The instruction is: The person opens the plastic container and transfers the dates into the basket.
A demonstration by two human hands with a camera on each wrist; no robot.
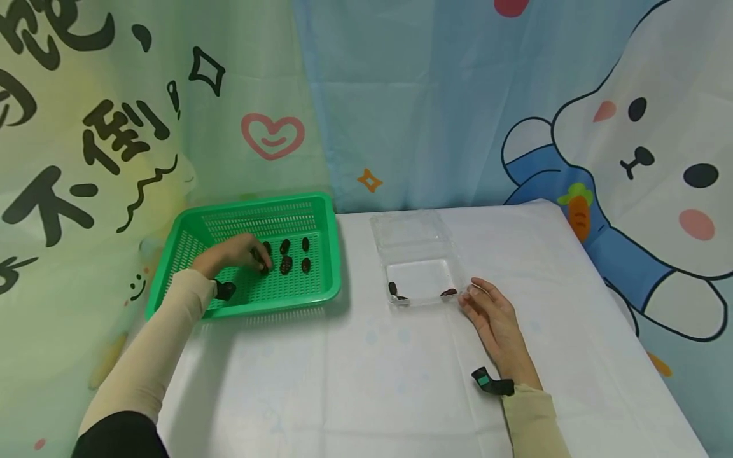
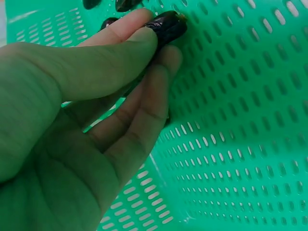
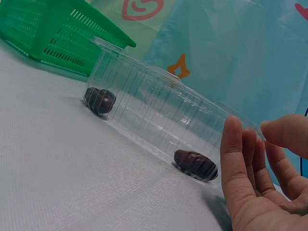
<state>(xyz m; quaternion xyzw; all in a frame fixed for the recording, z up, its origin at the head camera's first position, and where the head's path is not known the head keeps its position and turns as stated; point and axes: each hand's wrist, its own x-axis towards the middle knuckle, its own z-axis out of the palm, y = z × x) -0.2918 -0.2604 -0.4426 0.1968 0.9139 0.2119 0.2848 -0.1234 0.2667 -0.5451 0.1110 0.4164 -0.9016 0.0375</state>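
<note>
Pinched a dark date-like piece (image 2: 168, 28) in the left hand (image 1: 231, 250), inside the green basket (image 1: 269, 307), centre left; touched the clear container (image 1: 424, 277), right of centre, with straightish fingers of the right hand (image 1: 501, 327). Probably called for light pressure, clear of neighbouring pieces (image 1: 286, 264).

Printed curtain (image 1: 395, 121); pink heart (image 1: 273, 141); cartoon animal (image 1: 658, 197), perhaps bear.

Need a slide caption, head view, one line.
Left hand pinches a dark oval item in a green basket; right hand touches an open clear box with similar items inside.
</note>
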